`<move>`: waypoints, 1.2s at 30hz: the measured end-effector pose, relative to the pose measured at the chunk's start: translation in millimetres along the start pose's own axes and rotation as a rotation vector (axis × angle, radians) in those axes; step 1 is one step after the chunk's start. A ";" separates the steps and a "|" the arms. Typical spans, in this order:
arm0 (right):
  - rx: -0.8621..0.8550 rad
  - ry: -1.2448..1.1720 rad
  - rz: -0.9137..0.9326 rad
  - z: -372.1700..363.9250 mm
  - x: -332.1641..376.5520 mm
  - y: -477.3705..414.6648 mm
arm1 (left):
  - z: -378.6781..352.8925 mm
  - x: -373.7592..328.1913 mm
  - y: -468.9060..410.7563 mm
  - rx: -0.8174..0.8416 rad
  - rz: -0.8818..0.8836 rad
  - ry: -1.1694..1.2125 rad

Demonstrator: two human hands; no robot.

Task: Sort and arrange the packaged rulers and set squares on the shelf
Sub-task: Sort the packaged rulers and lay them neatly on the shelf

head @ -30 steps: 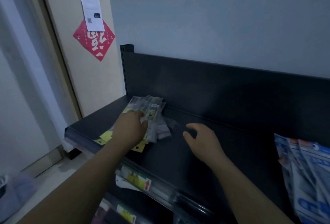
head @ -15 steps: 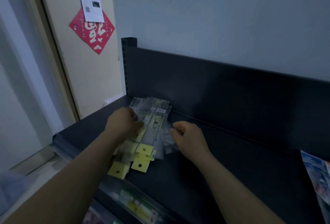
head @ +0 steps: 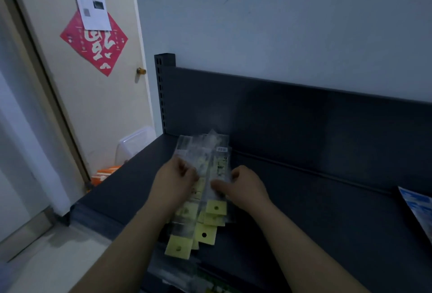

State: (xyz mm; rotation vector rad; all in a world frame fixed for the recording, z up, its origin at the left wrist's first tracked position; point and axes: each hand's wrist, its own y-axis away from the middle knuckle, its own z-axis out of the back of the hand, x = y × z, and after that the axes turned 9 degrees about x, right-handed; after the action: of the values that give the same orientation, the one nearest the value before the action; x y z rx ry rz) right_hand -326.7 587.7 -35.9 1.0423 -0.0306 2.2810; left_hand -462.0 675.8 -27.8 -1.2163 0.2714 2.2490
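Note:
A fanned stack of packaged rulers [head: 205, 166] in clear sleeves with yellow hang tabs lies on the dark shelf [head: 327, 211], near its left end. The tabs point toward me and some overhang the front edge. My left hand [head: 174, 180] grips the stack's left side with curled fingers. My right hand [head: 243, 187] pinches its right side, thumb on top of the packets. The middle of the stack is hidden under both hands.
Blue-and-white packets [head: 418, 204] lie at the shelf's right edge. A dark back panel [head: 304, 115] rises behind the shelf. Left of the shelf are a door [head: 98, 96], a clear plastic bin [head: 135, 143] and an orange box [head: 105, 173] on the floor.
My right hand has come left from the bare shelf and taken hold of the stack's right side. The rulers have turned so that their tabs point toward me, and my view has moved closer.

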 end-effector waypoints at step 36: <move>-0.119 0.135 0.010 -19.6 4.5 14.5 | 53.2 28.3 -0.2 0.035 0.011 0.317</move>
State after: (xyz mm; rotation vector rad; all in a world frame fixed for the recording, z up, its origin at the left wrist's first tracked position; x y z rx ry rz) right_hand -350.1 583.6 -43.0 0.8274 -0.1144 2.3234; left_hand -511.6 709.4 -20.7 -1.5544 0.4370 2.0445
